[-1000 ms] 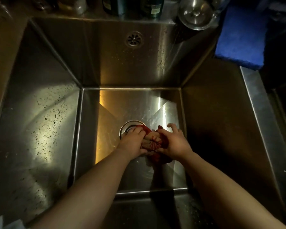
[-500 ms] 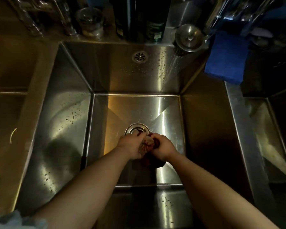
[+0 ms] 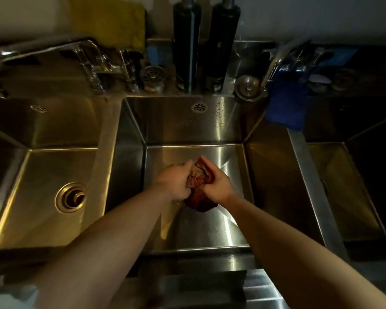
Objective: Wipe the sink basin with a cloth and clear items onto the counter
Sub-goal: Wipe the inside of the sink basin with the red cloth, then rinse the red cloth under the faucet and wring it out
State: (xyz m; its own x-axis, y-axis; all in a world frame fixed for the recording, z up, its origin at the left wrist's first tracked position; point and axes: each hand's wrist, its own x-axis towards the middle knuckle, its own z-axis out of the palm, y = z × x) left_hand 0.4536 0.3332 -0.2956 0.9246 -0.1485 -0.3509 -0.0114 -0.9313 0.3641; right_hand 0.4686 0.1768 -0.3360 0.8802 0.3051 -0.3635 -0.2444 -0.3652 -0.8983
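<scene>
Room: I'm looking down into a dim kitchen sink unit of stainless steel, with a pale wall (image 3: 299,14) behind it.
Surface: a steel ledge (image 3: 246,63) runs along the back, beyond the hands.
On the surface: two tall dark bottles (image 3: 187,47) (image 3: 221,47) stand side by side, straight beyond the hands. A strainer basket (image 3: 153,78) sits just to their left and a round metal plug (image 3: 248,88) to their right.
Far left: a chrome faucet (image 3: 54,47) reaches out over the left basin (image 3: 42,166), whose drain (image 3: 71,197) lies open, well to the left of my left hand.
Far right: a blue cloth (image 3: 285,108) hangs over the divider, beyond my right hand. The right basin (image 3: 343,186) past it is mostly in shadow.
Wall: something yellow (image 3: 112,23) hangs or leans there; I cannot tell what it is.
Middle basin (image 3: 187,226): bright reflections lie across the floor, water spots mark the back wall, and an overflow hole (image 3: 199,107) sits high on that wall.
Red cloth (image 3: 200,197): it is dark red, crumpled and bunched into folds. It sits inside the middle basin between both hands, with its lower part drooping below them.
Left hand (image 3: 176,181): its fingers are curled around the left side of the bunched cloth, gripping it.
Right hand (image 3: 218,184): its fingers are wrapped over the right side of the cloth, gripping it too.
</scene>
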